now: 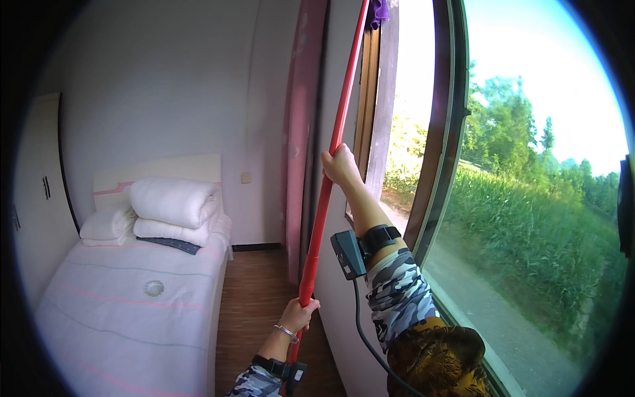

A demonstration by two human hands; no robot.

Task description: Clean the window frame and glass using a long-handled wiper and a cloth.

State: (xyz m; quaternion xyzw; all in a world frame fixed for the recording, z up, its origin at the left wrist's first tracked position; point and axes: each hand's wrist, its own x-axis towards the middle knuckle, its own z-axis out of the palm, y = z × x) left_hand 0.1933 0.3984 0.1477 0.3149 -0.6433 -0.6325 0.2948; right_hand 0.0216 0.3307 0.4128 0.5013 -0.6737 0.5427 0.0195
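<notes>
A long red telescopic pole (318,223) slants up through the middle of the view, and its upper end runs out of the top of the picture. My right hand (340,165) is closed around its upper section. Lower down, my left hand (297,315) grips it just beneath the thick joint collar. A purple cloth (379,13) shows beside the pole at the top edge, against the window's wooden frame (367,89); whether it is fixed to the pole cannot be told. Dark boxes are strapped to both forearms, and a cable trails from the right one.
On the right is a large window pane (516,208) in a dark frame, with an open gap beside it. A pink curtain (303,124) hangs left of the pole. A bed (134,317) with folded white quilts (171,201) and a wardrobe (42,198) stand left.
</notes>
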